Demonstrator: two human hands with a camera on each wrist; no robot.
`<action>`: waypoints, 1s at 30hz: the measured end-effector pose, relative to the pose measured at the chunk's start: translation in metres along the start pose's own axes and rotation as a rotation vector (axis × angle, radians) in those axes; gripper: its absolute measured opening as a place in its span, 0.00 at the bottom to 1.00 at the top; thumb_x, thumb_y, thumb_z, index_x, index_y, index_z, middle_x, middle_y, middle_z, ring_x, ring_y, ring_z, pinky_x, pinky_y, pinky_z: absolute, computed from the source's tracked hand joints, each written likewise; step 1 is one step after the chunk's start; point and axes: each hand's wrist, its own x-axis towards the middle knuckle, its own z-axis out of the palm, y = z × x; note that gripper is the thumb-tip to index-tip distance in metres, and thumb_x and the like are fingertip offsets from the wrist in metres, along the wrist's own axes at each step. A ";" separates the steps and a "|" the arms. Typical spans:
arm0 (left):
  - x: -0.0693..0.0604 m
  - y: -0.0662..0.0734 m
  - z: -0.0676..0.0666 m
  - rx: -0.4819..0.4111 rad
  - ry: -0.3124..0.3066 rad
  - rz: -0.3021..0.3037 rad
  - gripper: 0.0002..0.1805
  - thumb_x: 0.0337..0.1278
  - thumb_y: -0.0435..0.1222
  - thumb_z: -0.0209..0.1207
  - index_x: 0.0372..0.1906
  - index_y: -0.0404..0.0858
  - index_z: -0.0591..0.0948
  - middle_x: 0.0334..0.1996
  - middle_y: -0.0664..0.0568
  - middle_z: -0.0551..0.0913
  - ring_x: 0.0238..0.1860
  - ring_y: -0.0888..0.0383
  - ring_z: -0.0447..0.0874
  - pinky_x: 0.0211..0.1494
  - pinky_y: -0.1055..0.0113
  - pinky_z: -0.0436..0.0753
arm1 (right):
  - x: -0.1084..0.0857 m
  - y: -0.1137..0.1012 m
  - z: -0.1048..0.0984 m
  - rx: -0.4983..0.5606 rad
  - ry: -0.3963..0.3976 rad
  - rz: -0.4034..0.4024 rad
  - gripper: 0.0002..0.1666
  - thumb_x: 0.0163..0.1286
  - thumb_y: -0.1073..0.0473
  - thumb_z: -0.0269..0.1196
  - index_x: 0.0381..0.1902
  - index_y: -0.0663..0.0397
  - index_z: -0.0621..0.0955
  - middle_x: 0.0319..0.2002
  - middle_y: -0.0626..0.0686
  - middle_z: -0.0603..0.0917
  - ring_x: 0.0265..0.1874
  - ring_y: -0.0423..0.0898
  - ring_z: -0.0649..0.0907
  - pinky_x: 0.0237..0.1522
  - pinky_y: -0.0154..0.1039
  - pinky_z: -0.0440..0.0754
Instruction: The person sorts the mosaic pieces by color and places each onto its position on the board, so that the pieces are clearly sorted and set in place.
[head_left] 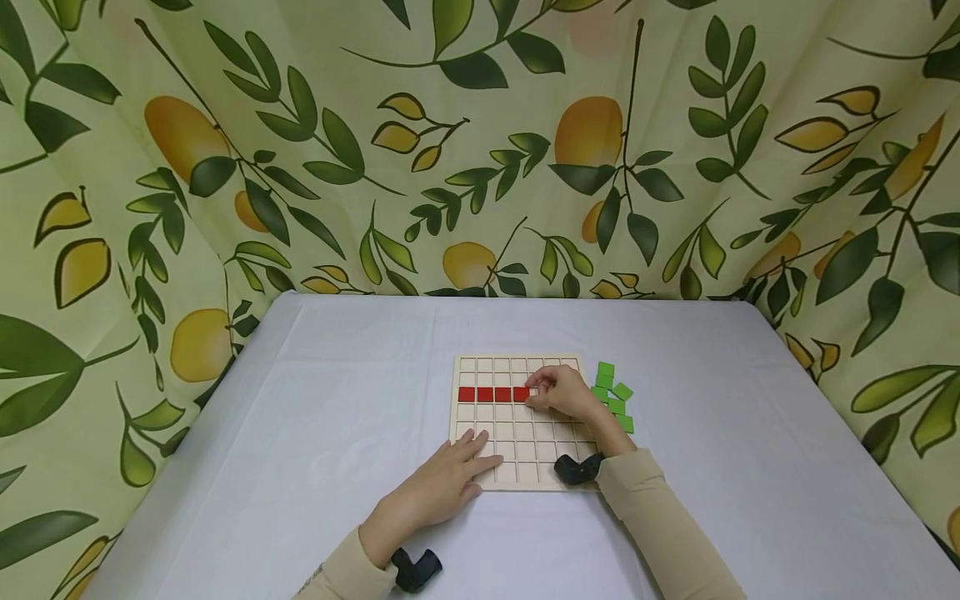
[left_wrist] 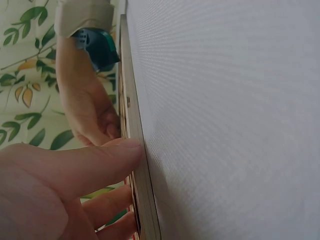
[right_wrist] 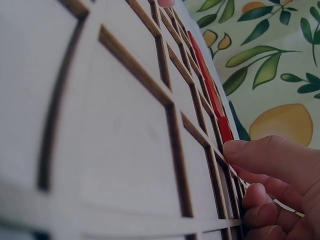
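A pale wooden board (head_left: 506, 475) with a square grid lies on the table, with several red tiles (head_left: 485, 394) side by side in one of its upper rows. At the right end of this row, my right hand (head_left: 562, 392) pinches the last red tile (right_wrist: 226, 131) between thumb and curled fingers. My left hand (head_left: 442, 482) rests spread on the board's lower left corner; in the left wrist view its thumb lies along the board's edge (left_wrist: 145, 200). The underside of the right fingertips is partly hidden.
Several green tiles (head_left: 617, 407) lie loosely just right of the board, some partly behind the right hand. A white cloth covers the table (head_left: 337, 375). A leaf-and-fruit patterned curtain (head_left: 495, 125) hangs behind and at both sides. Each wrist carries a black device.
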 end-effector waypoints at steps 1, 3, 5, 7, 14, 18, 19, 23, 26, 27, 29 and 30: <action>0.000 0.000 0.000 0.000 0.001 0.000 0.24 0.66 0.38 0.54 0.67 0.50 0.72 0.74 0.44 0.62 0.76 0.44 0.57 0.74 0.43 0.65 | 0.000 0.000 0.000 -0.010 0.000 0.007 0.15 0.52 0.64 0.72 0.37 0.66 0.83 0.18 0.46 0.73 0.19 0.38 0.70 0.24 0.30 0.67; 0.000 0.000 0.000 -0.002 0.002 0.000 0.24 0.66 0.38 0.54 0.67 0.50 0.72 0.74 0.44 0.62 0.76 0.44 0.57 0.74 0.43 0.65 | 0.000 -0.002 0.001 -0.019 0.003 0.029 0.15 0.53 0.65 0.72 0.38 0.66 0.83 0.18 0.45 0.73 0.20 0.38 0.69 0.24 0.29 0.67; 0.000 0.000 0.000 -0.005 0.003 0.000 0.24 0.66 0.38 0.54 0.67 0.49 0.72 0.74 0.44 0.62 0.76 0.44 0.57 0.74 0.43 0.65 | 0.000 -0.002 0.001 -0.019 0.004 0.040 0.15 0.53 0.65 0.72 0.39 0.66 0.83 0.18 0.44 0.72 0.20 0.39 0.69 0.24 0.29 0.66; -0.001 0.000 0.000 -0.007 0.005 0.001 0.24 0.66 0.38 0.54 0.67 0.49 0.72 0.74 0.44 0.62 0.76 0.44 0.57 0.73 0.42 0.65 | 0.000 -0.002 0.001 -0.015 0.004 0.050 0.15 0.53 0.65 0.72 0.39 0.65 0.84 0.18 0.44 0.72 0.20 0.39 0.69 0.24 0.29 0.66; -0.001 0.000 0.000 -0.014 0.006 0.000 0.24 0.66 0.37 0.54 0.67 0.49 0.72 0.74 0.44 0.62 0.76 0.44 0.57 0.74 0.42 0.64 | -0.001 -0.002 0.000 -0.014 0.002 0.038 0.14 0.54 0.65 0.71 0.39 0.65 0.84 0.19 0.45 0.72 0.22 0.41 0.70 0.26 0.29 0.67; 0.000 0.000 -0.001 -0.013 0.007 0.001 0.24 0.66 0.37 0.54 0.67 0.49 0.72 0.74 0.44 0.62 0.76 0.44 0.57 0.74 0.43 0.64 | -0.002 -0.003 -0.001 -0.015 0.005 0.033 0.14 0.55 0.65 0.70 0.40 0.65 0.84 0.19 0.45 0.72 0.22 0.41 0.70 0.26 0.29 0.67; 0.000 0.000 -0.001 -0.014 0.007 0.001 0.24 0.66 0.37 0.54 0.67 0.49 0.72 0.74 0.44 0.62 0.76 0.44 0.57 0.74 0.42 0.64 | -0.003 -0.004 -0.001 -0.013 0.006 0.034 0.14 0.55 0.65 0.70 0.40 0.65 0.84 0.19 0.45 0.72 0.22 0.41 0.70 0.25 0.29 0.67; 0.000 0.001 -0.001 -0.016 0.003 -0.001 0.24 0.66 0.38 0.54 0.67 0.49 0.72 0.74 0.44 0.62 0.76 0.44 0.57 0.74 0.42 0.64 | -0.004 -0.003 0.000 0.002 0.008 0.046 0.15 0.55 0.65 0.70 0.42 0.65 0.84 0.20 0.45 0.73 0.22 0.41 0.70 0.24 0.29 0.67; 0.000 0.000 -0.001 -0.015 0.003 0.002 0.24 0.66 0.37 0.54 0.67 0.49 0.72 0.74 0.44 0.62 0.76 0.43 0.57 0.74 0.42 0.64 | -0.006 -0.002 0.000 0.015 0.011 0.045 0.16 0.55 0.64 0.70 0.42 0.64 0.84 0.20 0.45 0.73 0.21 0.40 0.70 0.23 0.28 0.67; -0.001 0.000 -0.001 -0.014 0.005 0.004 0.24 0.66 0.37 0.54 0.67 0.49 0.72 0.74 0.43 0.62 0.76 0.43 0.57 0.73 0.42 0.65 | -0.007 -0.002 0.000 0.018 0.011 0.040 0.16 0.55 0.65 0.70 0.42 0.64 0.84 0.20 0.45 0.73 0.21 0.39 0.69 0.23 0.28 0.67; -0.001 0.001 -0.001 -0.017 0.005 0.005 0.24 0.66 0.37 0.54 0.67 0.49 0.72 0.74 0.43 0.62 0.76 0.43 0.58 0.73 0.42 0.64 | -0.009 -0.002 0.000 0.027 0.010 0.028 0.16 0.56 0.65 0.70 0.42 0.65 0.84 0.20 0.45 0.73 0.20 0.38 0.69 0.22 0.27 0.67; -0.001 0.001 -0.001 -0.022 0.004 0.005 0.24 0.66 0.37 0.54 0.67 0.49 0.72 0.74 0.43 0.62 0.76 0.43 0.57 0.74 0.42 0.64 | -0.010 -0.002 -0.001 0.027 0.011 0.020 0.16 0.56 0.65 0.70 0.42 0.66 0.84 0.20 0.45 0.73 0.20 0.37 0.69 0.22 0.27 0.67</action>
